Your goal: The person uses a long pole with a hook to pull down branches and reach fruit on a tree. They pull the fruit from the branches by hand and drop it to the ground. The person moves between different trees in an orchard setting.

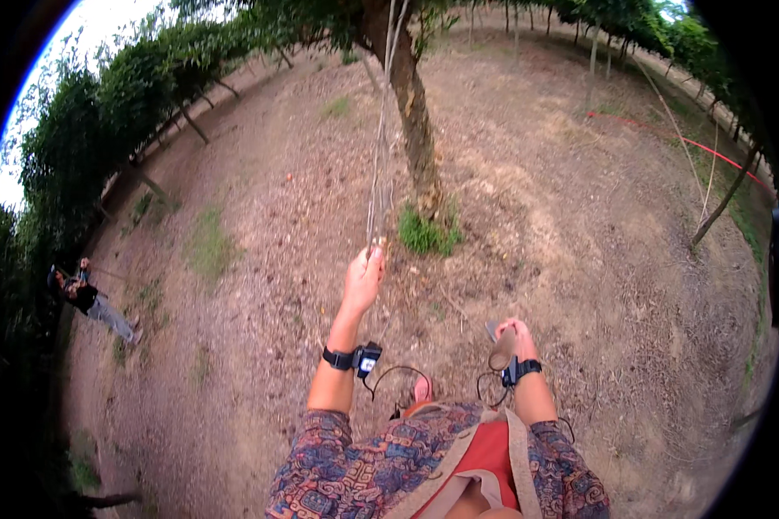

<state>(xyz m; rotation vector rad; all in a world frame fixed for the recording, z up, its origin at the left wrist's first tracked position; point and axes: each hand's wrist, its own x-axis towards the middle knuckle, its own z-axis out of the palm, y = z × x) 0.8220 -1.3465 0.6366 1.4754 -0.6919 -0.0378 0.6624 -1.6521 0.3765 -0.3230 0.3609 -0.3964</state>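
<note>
My left hand (363, 280) is raised in front of me, its fingers closed around several thin pale cords or stems (379, 156). They run up from my fist, in front of the tree trunk (412, 110), and leave the view at the top. Lower down on the right, my right hand (519, 334) grips a hand tool (502, 350) with a thick brown wooden-looking handle. A bit of grey, metal-looking blade shows beside the fingers; most of its shape is hidden. Both wrists carry a strapped black device with a cable.
Green grass (425, 232) grows at the trunk's foot. A person (100, 305) stands far left, arms raised. At right, a red hose or line (707, 149) passes near a thin leaning trunk (727, 194) with cords beside it. Dry leaf litter covers the ground; rows of trees stand around.
</note>
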